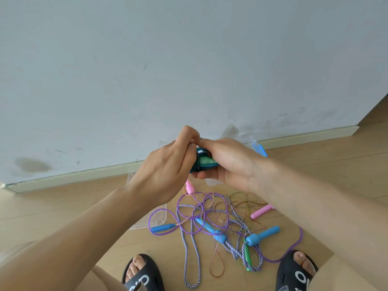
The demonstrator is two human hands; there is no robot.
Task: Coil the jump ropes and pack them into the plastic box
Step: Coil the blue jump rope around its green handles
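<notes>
A coiled teal jump rope [202, 162] was gripped by the right hand [228, 162] and pinched by the left hand [168, 164]; loose ropes [210, 217] were left tangled at six o'clock.

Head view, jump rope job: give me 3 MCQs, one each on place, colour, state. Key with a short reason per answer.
1. Where does the tangle of loose ropes lie?
A. On the wooden floor between the person's feet and the wall
B. On a table
C. Inside the plastic box

2. What colour is the handle lying at the right edge of the tangle, near the right forearm?
A. Yellow
B. Pink
C. Black

3. What are the hands doing?
A. Both hang idle
B. Both rest flat on the floor
C. Both hold a dark blue coiled rope bundle

Key:
1 A, the ropes sprawl on the floor planks, beside the clear plastic box.
2 B, it is plainly pink.
3 C, the left hand and right hand meet around the coiled bundle above the floor.
</notes>
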